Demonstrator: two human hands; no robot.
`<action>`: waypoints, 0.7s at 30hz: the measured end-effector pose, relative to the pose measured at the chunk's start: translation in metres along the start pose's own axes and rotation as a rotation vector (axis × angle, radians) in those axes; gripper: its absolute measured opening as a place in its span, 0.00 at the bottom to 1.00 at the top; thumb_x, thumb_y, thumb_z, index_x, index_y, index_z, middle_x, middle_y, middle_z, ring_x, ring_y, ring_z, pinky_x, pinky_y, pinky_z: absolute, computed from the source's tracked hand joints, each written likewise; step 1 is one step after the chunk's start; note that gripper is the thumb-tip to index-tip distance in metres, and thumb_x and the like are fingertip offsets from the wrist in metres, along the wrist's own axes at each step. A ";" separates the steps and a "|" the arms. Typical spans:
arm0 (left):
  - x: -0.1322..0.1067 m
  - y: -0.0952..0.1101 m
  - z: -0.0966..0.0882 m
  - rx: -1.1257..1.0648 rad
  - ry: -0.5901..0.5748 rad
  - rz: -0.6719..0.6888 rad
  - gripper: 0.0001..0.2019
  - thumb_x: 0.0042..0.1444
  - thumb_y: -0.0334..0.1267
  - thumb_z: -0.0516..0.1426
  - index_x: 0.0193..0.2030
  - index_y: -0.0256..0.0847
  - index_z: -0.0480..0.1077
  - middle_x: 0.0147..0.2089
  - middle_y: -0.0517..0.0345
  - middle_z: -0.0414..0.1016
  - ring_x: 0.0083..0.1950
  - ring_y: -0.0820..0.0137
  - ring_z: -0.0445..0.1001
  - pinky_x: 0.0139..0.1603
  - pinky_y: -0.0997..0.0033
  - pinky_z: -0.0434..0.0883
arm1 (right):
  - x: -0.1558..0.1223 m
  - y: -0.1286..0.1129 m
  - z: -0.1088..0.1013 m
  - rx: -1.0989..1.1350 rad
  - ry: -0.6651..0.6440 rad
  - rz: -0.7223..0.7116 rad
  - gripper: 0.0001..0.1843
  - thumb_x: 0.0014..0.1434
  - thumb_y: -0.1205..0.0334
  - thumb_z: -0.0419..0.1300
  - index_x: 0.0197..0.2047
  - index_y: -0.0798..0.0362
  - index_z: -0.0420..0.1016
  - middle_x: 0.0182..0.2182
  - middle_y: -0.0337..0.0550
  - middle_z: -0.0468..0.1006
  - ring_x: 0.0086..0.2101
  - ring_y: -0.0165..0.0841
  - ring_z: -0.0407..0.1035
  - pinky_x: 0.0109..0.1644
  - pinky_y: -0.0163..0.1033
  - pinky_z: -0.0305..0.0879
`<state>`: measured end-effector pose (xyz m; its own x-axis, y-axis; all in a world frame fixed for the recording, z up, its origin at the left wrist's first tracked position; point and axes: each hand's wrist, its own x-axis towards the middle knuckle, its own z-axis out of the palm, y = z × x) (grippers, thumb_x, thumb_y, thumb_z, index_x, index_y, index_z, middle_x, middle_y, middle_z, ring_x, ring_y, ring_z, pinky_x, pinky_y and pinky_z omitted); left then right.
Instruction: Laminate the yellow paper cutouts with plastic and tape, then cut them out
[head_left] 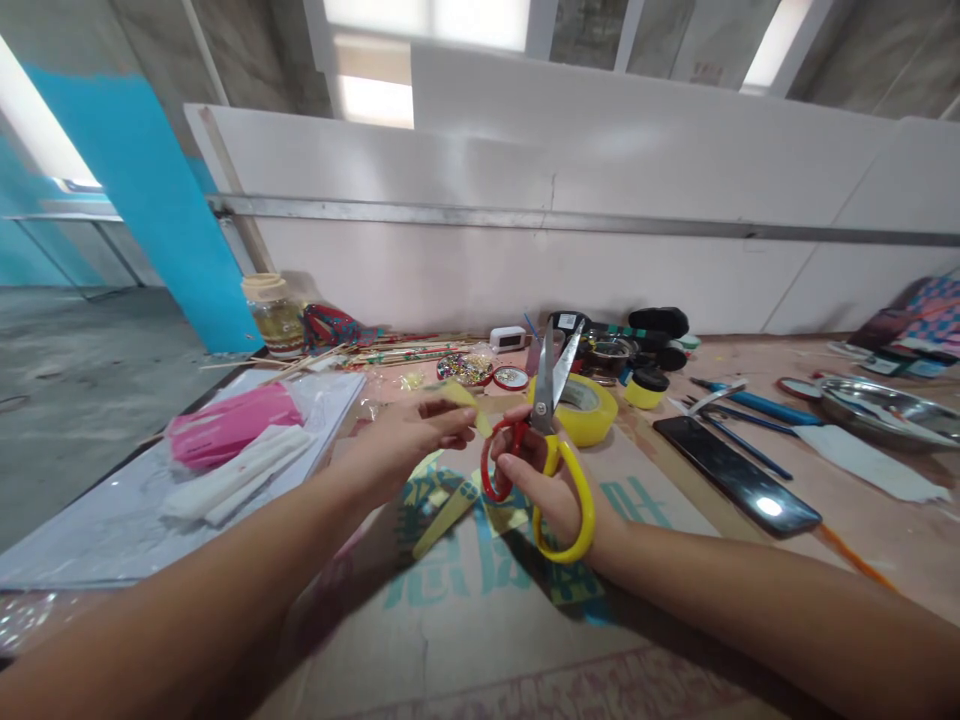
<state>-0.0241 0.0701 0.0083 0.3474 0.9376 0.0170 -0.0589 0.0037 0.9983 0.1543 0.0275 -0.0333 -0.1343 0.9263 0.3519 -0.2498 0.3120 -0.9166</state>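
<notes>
My right hand (551, 490) is closed around a pair of scissors (553, 400) with one red and one yellow handle loop, its blades spread apart and pointing up. Just to the left, my left hand (412, 435) pinches a small pale yellow paper piece (469, 402) between thumb and fingers. Below both hands lies a cardboard sheet (457, 640) with teal printed characters. A pale yellow cut strip (448, 518) rests on it, with other small yellow scraps around. Behind the scissors lies a roll of clear yellow tape (600, 412).
At left, a pink packet (234, 425) and folded white tissue (238, 472) lie on white sheets. A lidded jar (274, 315) stands behind. To the right are a black phone (735, 475), pens, and a metal bowl (892, 410). Sequins fill a round lid (465, 368).
</notes>
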 end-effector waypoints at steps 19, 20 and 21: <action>-0.005 0.004 0.005 0.195 0.024 0.096 0.14 0.54 0.48 0.63 0.28 0.40 0.71 0.28 0.61 0.72 0.31 0.70 0.70 0.38 0.68 0.69 | -0.005 0.004 -0.002 0.036 -0.083 0.004 0.20 0.59 0.55 0.68 0.49 0.46 0.64 0.37 0.39 0.77 0.34 0.33 0.73 0.34 0.36 0.72; -0.006 0.006 0.003 0.278 0.069 0.158 0.14 0.56 0.49 0.62 0.28 0.40 0.71 0.27 0.61 0.72 0.32 0.70 0.70 0.38 0.68 0.68 | -0.005 0.004 -0.002 0.038 -0.093 0.013 0.20 0.60 0.55 0.67 0.50 0.46 0.63 0.38 0.40 0.78 0.33 0.32 0.73 0.34 0.37 0.72; -0.006 0.007 0.000 0.368 0.115 0.223 0.15 0.58 0.49 0.60 0.28 0.41 0.72 0.28 0.61 0.72 0.33 0.69 0.70 0.38 0.68 0.68 | -0.005 0.005 -0.003 0.044 -0.099 0.025 0.20 0.60 0.54 0.67 0.51 0.46 0.63 0.40 0.42 0.79 0.31 0.31 0.73 0.34 0.37 0.72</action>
<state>-0.0263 0.0643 0.0153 0.2559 0.9341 0.2490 0.2235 -0.3078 0.9248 0.1564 0.0250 -0.0397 -0.2344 0.9077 0.3480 -0.2869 0.2775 -0.9169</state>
